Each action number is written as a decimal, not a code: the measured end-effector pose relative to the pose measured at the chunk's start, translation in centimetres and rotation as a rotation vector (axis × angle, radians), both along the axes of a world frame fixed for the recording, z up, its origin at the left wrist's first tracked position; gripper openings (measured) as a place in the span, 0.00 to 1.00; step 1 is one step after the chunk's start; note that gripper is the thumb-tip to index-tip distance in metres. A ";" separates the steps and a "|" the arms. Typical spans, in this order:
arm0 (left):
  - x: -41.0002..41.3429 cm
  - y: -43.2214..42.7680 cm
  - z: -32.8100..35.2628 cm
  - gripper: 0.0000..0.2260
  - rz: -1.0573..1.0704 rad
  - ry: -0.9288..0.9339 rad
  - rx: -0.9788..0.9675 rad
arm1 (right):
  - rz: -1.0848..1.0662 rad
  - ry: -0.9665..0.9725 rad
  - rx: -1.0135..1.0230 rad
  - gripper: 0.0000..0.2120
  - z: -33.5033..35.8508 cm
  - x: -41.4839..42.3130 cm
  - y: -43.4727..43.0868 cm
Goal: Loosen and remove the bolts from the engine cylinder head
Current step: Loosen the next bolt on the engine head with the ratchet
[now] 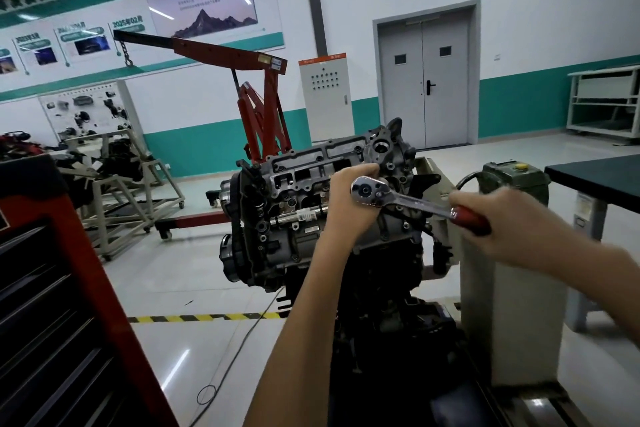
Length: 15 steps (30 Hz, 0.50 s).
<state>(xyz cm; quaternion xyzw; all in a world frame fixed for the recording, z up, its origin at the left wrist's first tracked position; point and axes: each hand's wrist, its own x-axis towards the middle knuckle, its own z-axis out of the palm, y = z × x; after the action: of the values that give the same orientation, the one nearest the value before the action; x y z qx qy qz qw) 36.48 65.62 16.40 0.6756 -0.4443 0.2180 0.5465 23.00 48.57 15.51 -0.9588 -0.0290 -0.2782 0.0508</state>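
Observation:
The grey engine cylinder head [304, 170] sits on top of the engine on a stand, in the middle of the view, with several dark bolts showing on its upper face. A chrome ratchet wrench [398, 199] with a red handle lies over the head's right part. My left hand [349, 198] curls around the ratchet's round head and whatever is under it; the socket and the bolt beneath are hidden. My right hand [502, 222] grips the red handle at the right.
A red tool cabinet [69, 288] stands close at the left. A red engine hoist [256, 107] is behind the engine. A beige stand housing [512, 305] and a dark table [595, 180] are at the right. A cable [239, 340] lies on the floor.

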 end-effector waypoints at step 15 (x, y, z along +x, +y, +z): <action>0.6 0.3 0.1 0.15 -0.057 -0.022 0.018 | 0.167 0.014 0.401 0.15 -4.0 -0.3 4.4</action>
<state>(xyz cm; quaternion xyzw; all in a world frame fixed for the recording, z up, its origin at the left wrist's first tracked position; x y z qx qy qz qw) 37.07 65.87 16.52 0.6651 -0.4711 0.2056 0.5416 22.66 52.93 11.53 -0.9257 -0.0522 -0.2664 0.2634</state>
